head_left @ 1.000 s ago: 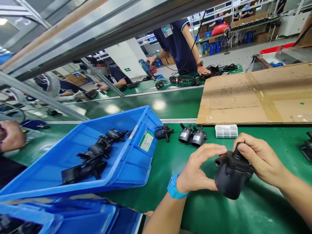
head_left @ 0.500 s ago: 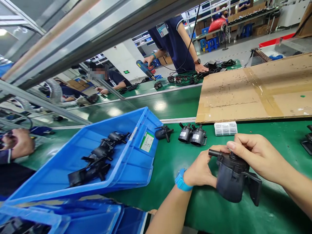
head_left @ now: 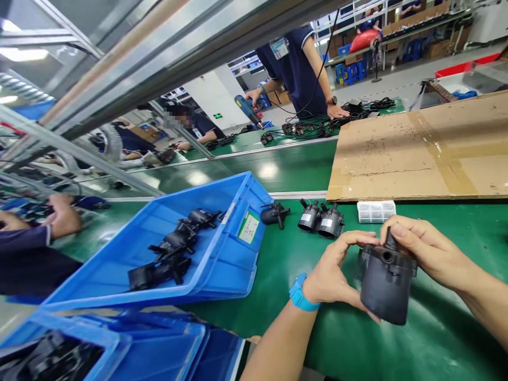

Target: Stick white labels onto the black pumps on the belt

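Both my hands hold one black plastic pump body [head_left: 386, 283] above the green mat [head_left: 286, 259]. My left hand [head_left: 337, 267], with a blue wristband, grips its left side and underside. My right hand [head_left: 424, 251] pinches the nozzle on its top. A round port on the pump faces me. Just beyond my hands lie two black pumps with labels [head_left: 321, 219], a third black part [head_left: 274, 214] and a white label strip [head_left: 375, 211].
A tilted blue bin [head_left: 222, 264] at left holds several black pumps; another blue bin [head_left: 130, 349] is below it. A cardboard sheet [head_left: 420, 151] lies behind. A person's hands are at far left; across the belt a person holds a heat gun [head_left: 248, 110].
I have turned the pump in my hands: its side bracket no longer sticks out to the right and a round port now faces me. The view has shifted slightly to the left.
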Demonstrator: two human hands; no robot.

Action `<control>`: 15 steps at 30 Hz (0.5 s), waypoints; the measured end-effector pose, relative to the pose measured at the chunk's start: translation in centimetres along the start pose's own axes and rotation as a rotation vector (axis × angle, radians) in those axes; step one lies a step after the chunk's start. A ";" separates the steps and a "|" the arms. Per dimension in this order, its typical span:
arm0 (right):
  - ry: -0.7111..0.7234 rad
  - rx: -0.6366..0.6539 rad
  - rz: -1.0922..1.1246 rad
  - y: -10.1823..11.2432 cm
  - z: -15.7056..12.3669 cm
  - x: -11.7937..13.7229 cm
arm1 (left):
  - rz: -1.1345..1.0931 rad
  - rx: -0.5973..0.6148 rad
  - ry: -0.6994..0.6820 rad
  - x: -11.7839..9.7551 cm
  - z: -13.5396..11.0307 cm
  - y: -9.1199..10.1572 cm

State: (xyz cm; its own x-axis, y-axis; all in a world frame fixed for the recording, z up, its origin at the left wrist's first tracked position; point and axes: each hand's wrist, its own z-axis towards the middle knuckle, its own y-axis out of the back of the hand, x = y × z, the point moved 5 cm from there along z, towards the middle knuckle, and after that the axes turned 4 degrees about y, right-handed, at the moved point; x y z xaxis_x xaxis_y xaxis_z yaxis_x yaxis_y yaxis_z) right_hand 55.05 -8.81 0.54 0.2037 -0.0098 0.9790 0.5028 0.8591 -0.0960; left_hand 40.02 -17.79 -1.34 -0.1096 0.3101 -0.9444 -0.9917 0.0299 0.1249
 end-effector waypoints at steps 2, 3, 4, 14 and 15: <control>-0.013 0.028 0.074 0.1 0.1 -1.1 | 0.030 -0.032 -0.016 -0.2 0.0 0.0; -0.019 0.030 0.106 0.2 0.1 -1.6 | 0.051 -0.047 -0.031 -0.3 0.0 -0.1; -0.026 0.030 0.135 0.2 0.0 -2.0 | 0.077 -0.057 -0.049 -0.4 0.1 -0.1; -0.241 -0.115 0.196 -0.3 -0.4 -4.8 | 0.089 -0.172 -0.046 -1.1 0.2 -0.7; -0.256 -0.174 0.139 -0.2 -0.4 -4.9 | 0.042 -0.172 0.004 -0.9 0.2 -0.8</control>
State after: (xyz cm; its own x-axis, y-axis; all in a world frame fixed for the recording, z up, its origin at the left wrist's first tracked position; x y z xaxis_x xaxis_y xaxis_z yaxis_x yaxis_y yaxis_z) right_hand 54.32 -9.14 -4.36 0.0735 0.2492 0.9657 0.6251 0.7429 -0.2393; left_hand 40.93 -17.91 -0.50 -0.1513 0.3037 -0.9407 -0.9831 -0.1459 0.1110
